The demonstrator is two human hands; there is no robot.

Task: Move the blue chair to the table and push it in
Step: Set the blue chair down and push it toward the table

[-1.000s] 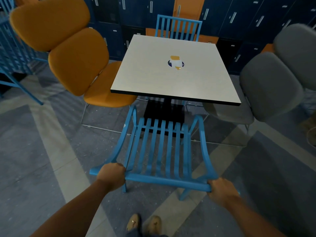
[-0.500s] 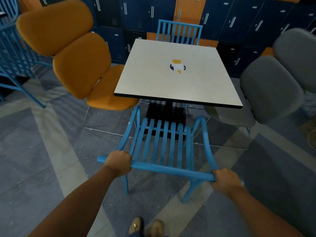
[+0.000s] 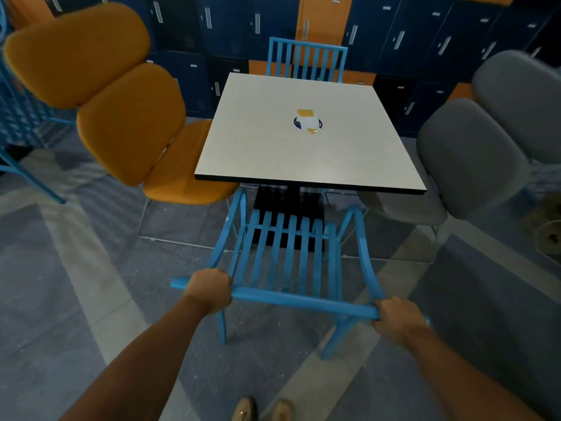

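A blue slatted chair (image 3: 291, 253) stands on the floor in front of me, its seat facing a square pale table (image 3: 258, 147). The chair's front edge reaches just under the table's near edge. My left hand (image 3: 209, 288) grips the left end of the chair's top rail. My right hand (image 3: 397, 319) grips the right end of the same rail. Both rear legs show below the rail; the front legs are hidden under the table.
An orange padded chair (image 3: 130, 123) sits at the table's left side and a grey padded chair (image 3: 467, 156) at its right. A second blue chair (image 3: 306, 59) stands at the far side. Blue and orange lockers (image 3: 394, 31) line the back wall. A small sticker (image 3: 307, 122) marks the tabletop.
The blue chair has slid forward toward the table, its seat now partly under the near edge. Both hands kept their grip on the top rail and moved with it.
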